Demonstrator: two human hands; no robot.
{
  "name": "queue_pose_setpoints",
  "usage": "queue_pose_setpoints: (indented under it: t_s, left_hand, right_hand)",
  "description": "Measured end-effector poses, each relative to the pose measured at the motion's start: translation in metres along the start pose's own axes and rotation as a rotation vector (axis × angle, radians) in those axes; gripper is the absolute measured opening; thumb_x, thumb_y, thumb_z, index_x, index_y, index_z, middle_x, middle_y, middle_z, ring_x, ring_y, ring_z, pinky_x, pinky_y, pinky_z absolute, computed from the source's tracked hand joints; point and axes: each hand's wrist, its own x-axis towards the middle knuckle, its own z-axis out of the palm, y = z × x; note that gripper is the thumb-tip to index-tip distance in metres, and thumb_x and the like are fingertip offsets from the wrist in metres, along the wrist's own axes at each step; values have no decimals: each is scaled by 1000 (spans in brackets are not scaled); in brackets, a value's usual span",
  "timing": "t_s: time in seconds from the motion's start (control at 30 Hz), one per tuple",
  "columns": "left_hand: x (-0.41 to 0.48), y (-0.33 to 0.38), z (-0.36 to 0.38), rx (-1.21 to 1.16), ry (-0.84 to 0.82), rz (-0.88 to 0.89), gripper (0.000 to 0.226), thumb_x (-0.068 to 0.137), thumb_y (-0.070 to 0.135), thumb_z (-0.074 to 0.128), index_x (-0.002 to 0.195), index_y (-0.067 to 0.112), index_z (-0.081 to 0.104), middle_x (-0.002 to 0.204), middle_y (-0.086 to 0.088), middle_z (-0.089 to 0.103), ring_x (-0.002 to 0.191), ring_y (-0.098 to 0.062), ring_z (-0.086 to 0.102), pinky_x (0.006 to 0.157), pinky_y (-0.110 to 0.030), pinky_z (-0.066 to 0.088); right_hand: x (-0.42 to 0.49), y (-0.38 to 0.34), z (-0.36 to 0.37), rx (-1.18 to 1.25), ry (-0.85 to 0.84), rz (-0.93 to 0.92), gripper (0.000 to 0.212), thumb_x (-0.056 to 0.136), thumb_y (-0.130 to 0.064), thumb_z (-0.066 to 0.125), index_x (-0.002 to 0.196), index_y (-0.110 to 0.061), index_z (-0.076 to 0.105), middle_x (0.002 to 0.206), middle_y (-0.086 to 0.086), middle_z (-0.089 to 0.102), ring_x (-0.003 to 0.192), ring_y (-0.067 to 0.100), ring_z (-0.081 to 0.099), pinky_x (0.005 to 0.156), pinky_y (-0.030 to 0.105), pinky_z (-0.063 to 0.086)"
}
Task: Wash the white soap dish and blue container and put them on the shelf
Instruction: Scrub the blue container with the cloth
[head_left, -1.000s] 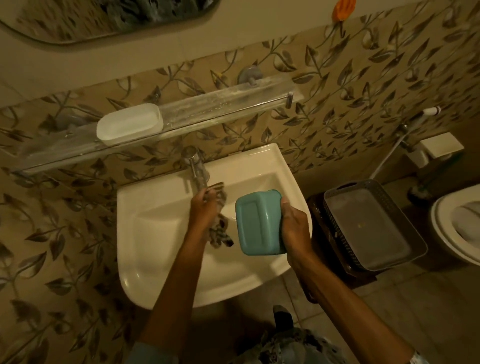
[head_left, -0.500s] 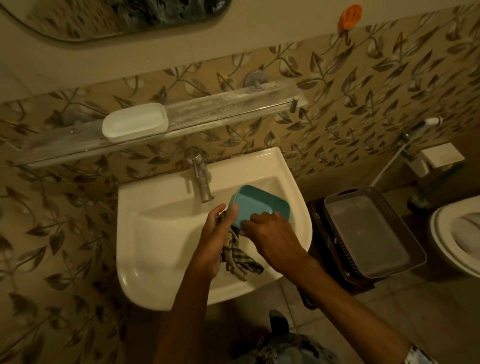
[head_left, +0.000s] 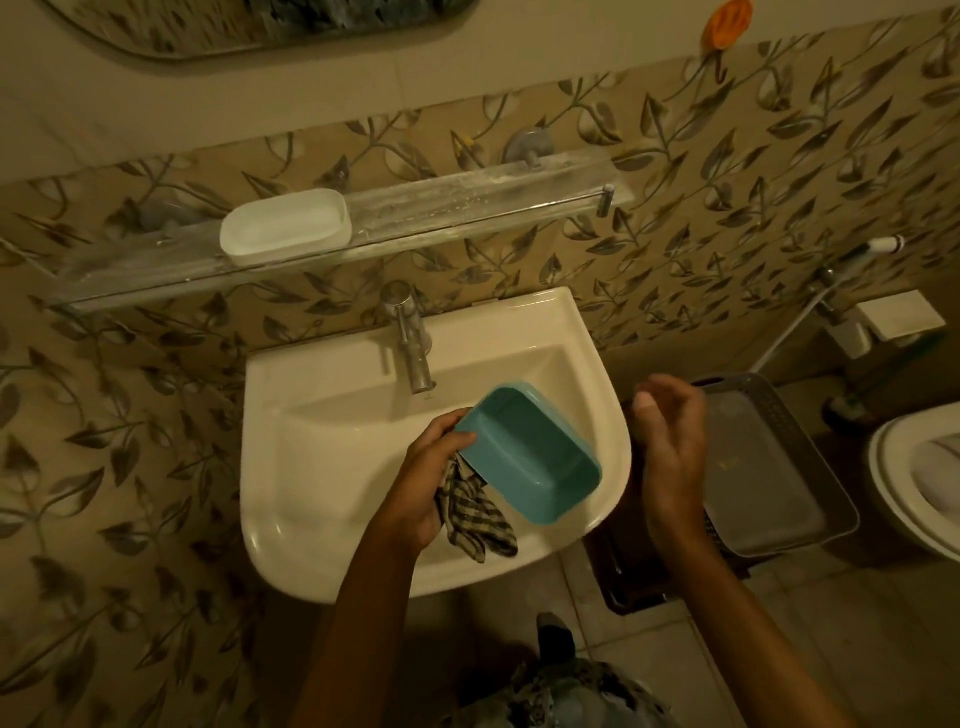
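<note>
My left hand (head_left: 426, 483) grips the blue container (head_left: 530, 457) by its near-left corner, open side up and tilted, over the white sink (head_left: 322, 447). The same hand also holds a checked cloth (head_left: 475, 514) that hangs below the container. My right hand (head_left: 670, 441) is off the container, to its right past the sink's rim, fingers relaxed and holding nothing. The white soap dish (head_left: 284, 228) stands on the left part of the glass shelf (head_left: 467, 208) above the tap (head_left: 410, 338).
A grey plastic basket (head_left: 779, 467) sits on a dark stool right of the sink, partly behind my right hand. A toilet (head_left: 914, 478) is at the far right, with a spray hose (head_left: 831, 280) on the wall. The shelf's right part is bare.
The container passed from my right hand to my left hand, which kept the cloth. My right hand let go and moved right, off the sink. The container now faces open side up.
</note>
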Motion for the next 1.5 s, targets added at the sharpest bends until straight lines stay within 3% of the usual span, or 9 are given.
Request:
queue_pose_setpoints:
  t_s: [0.07, 0.13, 0.3, 0.47, 0.77, 0.9, 1.2, 1.37, 1.5]
  left_hand:
    - [-1, 0, 4, 30, -7, -7, 25, 88, 20, 55, 111, 21, 63, 109, -13, 64, 95, -28, 62, 75, -35, 51]
    - [0, -1, 12, 114, -3, -7, 31, 78, 33, 62, 108, 27, 65, 124, -14, 57, 105, -30, 62, 82, -39, 52]
    - [-2, 0, 24, 251, 44, 0, 48, 65, 50, 65, 112, 41, 57, 129, -10, 50, 106, -27, 61, 92, -46, 52]
    - [-17, 20, 17, 173, 239, 60, 76, 56, 45, 64, 124, 14, 47, 112, -15, 64, 95, -28, 66, 74, -39, 54]
    - [-50, 7, 69, 938, 353, 620, 45, 78, 20, 72, 120, 23, 55, 116, 4, 57, 106, -10, 55, 86, -22, 50]
    - [-32, -10, 75, 1174, 368, 455, 35, 86, 19, 63, 120, 11, 58, 119, -10, 60, 109, -24, 58, 93, -33, 48]
    - [-25, -14, 52, 1557, -575, 591, 22, 81, 4, 60, 100, 9, 69, 115, -11, 52, 107, -23, 42, 86, -36, 44]
    - [-11, -21, 59, 1790, -401, 801, 31, 53, 21, 88, 81, 18, 75, 97, -7, 66, 91, -28, 58, 65, -38, 53]
    - [-3, -6, 67, 1753, -65, 776, 36, 68, 29, 79, 100, 15, 71, 113, -8, 63, 106, -27, 55, 81, -38, 45]
  right_hand:
    - [10, 12, -4, 357, -307, 586, 67, 76, -69, 50, 123, -22, 57, 126, 8, 59, 124, 32, 54, 98, 49, 46]
    - [5, 20, -3, 484, -532, 834, 78, 74, -73, 53, 129, -18, 57, 131, 16, 58, 121, 37, 56, 100, 55, 44]
    - [-9, 17, 12, 458, -618, 748, 64, 74, -62, 65, 120, -18, 66, 121, 14, 67, 109, 30, 64, 97, 46, 49]
    - [-3, 29, 7, 702, -581, 876, 60, 86, -58, 51, 124, -13, 63, 118, 12, 68, 103, 27, 67, 92, 44, 52]
    - [-14, 32, 23, 822, -611, 878, 67, 90, -50, 54, 142, -9, 40, 134, 20, 49, 118, 32, 53, 96, 47, 50]
    - [-23, 33, 24, 743, -648, 867, 66, 88, -48, 57, 139, -8, 46, 139, 23, 47, 120, 34, 51, 99, 48, 48]
    - [-17, 37, 5, 592, -621, 935, 62, 85, -54, 55, 126, -7, 61, 122, 20, 63, 103, 31, 65, 86, 44, 55]
    - [-16, 34, 6, 654, -604, 955, 58, 89, -52, 51, 126, -8, 61, 117, 20, 65, 100, 33, 65, 83, 48, 57]
    - [-13, 33, 7, 692, -615, 970, 52, 83, -49, 62, 122, -13, 64, 118, 20, 63, 107, 36, 61, 92, 54, 51]
